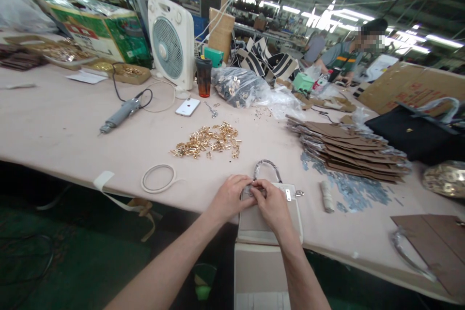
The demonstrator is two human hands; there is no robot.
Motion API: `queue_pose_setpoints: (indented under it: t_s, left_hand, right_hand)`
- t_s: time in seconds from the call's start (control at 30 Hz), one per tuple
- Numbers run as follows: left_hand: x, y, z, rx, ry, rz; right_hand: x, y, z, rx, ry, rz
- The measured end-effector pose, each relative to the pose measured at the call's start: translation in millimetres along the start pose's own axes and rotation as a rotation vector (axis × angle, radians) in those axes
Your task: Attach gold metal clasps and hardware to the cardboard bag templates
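A light grey handbag piece point(250, 225) lies at the table's front edge, its lower part hanging over. A plastic-wrapped handle point(267, 163) arches up from its top. My left hand point(232, 197) and my right hand point(269, 199) meet at the upper left of this piece, fingertips pinched close together. What they hold there is too small and covered to make out. To the right of my right hand, a white metal plate point(288, 195) sits on the panel, and a small metal buckle point(300, 193) sticks out at the side.
Gold metal fittings point(207, 140) lie heaped ahead. An electric screwdriver point(119, 115), a phone point(188, 107) and a fan point(170, 41) stand left and behind. On the right are stacked brown panels point(356, 147), grey metal strips point(359, 191) and a roll point(327, 197). A co-worker point(345, 55) is at the back.
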State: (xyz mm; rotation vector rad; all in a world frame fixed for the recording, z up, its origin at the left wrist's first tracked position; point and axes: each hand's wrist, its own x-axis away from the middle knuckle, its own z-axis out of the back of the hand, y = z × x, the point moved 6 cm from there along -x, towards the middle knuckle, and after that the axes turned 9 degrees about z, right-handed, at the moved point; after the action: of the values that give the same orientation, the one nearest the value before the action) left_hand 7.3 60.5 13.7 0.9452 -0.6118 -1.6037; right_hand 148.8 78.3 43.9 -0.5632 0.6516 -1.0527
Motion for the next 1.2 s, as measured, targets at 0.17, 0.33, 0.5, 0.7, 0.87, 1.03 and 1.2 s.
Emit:
queue_pose_setpoints:
  t_s: [0.17, 0.33, 0.5, 0.7, 0.87, 1.03, 1.2]
  left_hand:
    - [0.3, -0.7, -1.2, -0.021, -0.013, 0.007]
    - [0.8, 2.1, 0.7, -0.025, -0.003, 0.002]
    - [0.9, 1.8, -0.3, -0.026, 0.0, 0.0]
    - [1.9, 1.0, 0.3, -0.02, 0.018, -0.001]
    - [1.5, 2.1, 1.0, -0.013, 0.005, 0.006]
    - [1.4, 1.0, 0.5, -0.003, 0.004, 0.001]
    - [1.2, -0.8, 0.4, 0.01, -0.005, 0.001]
  right_hand:
    - [4.3, -1.5, -3.4, 0.114, 0.07, 0.08]
    - [5.0, -0.8, -3.2, 0.09, 0.066, 0.094]
    - [5.3, 2.5, -0.7, 0.06, 0.082, 0.092]
    - [8.1, 2.8, -2.9, 0.08, 0.088, 0.137]
    - [7.1, 3.8, -1.2, 0.084, 0.049, 0.144]
    - [3.6, 3.3, 1.2, 0.106, 0.004, 0.166]
    - [1.8, 4.9, 2.0, 0.084, -0.033, 0.186]
